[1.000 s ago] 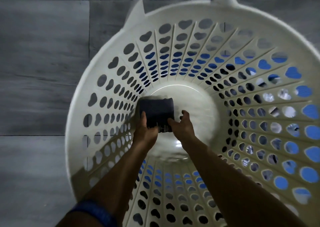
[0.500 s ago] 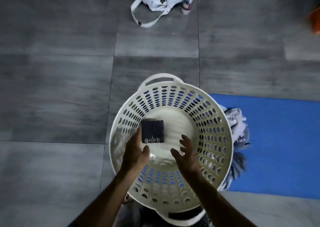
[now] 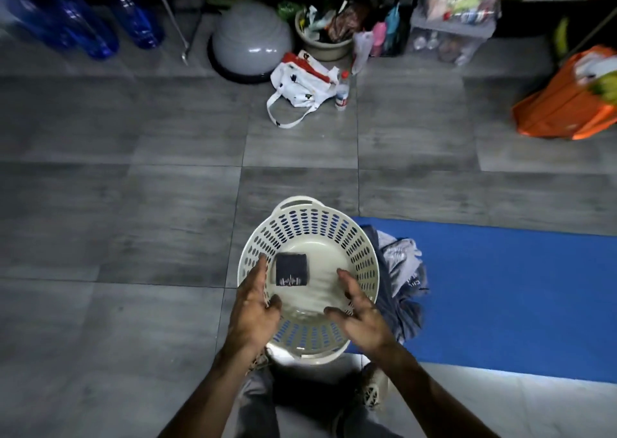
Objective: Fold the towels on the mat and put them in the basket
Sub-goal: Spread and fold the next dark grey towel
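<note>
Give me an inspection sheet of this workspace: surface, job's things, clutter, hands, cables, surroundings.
Surface: grey tiled floor; blue mat at right.
Job's things: white basket at the mat's left end; one dark folded towel flat on its bottom; unfolded grey towels heaped on the mat against the basket.
Clutter: white tote bag, small bottle, orange bag on the floor.
Hands: left hand and right hand above the basket's near side, fingers relaxed, holding nothing.
Cables: nothing seen.
Surroundings: grey dome, a tub of oddments, blue bottles, clear bins at the far edge.
</note>
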`<state>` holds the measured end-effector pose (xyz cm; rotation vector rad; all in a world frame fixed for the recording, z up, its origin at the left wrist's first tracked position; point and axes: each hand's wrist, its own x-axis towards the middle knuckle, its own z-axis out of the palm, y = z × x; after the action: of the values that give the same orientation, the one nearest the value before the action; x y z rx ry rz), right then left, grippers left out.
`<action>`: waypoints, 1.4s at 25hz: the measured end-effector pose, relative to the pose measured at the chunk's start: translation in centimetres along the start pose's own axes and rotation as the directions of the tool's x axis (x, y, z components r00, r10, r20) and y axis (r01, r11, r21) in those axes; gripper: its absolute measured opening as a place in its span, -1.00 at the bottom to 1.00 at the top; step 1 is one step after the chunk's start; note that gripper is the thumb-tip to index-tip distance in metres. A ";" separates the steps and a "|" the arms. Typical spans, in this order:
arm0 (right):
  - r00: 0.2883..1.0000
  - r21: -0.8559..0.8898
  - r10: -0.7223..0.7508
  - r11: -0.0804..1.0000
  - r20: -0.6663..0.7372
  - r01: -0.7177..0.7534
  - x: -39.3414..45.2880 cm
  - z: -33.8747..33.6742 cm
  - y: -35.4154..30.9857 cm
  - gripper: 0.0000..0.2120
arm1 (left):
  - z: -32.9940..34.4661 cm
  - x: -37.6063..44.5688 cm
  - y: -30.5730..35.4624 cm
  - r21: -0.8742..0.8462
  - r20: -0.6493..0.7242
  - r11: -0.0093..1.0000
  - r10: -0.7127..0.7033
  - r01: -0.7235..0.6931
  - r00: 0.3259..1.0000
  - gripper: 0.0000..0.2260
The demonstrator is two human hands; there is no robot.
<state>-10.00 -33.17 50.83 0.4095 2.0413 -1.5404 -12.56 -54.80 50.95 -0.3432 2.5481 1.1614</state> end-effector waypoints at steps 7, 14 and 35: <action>0.997 -0.125 -0.076 0.989 0.027 0.079 -10.1 -5.4 -3.7 -0.25 | -2.0 -8.2 7.5 -0.008 -0.075 1.000 0.028 -0.029 0.997 -0.24; 0.985 -0.126 -0.164 0.977 0.063 0.170 -16.9 -7.7 -6.3 -0.19 | -2.3 -13.7 12.9 0.000 -0.062 0.997 0.082 -0.082 0.995 -0.21; 0.910 -0.241 -0.299 0.942 -0.287 0.233 -39.6 -6.1 0.3 -0.26 | -0.8 -32.3 15.5 -0.037 0.073 0.952 0.307 -0.305 0.949 -0.23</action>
<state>20.55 -24.06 75.08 0.3275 2.5735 -1.4735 11.67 -42.76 74.43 0.0976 2.5818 1.2854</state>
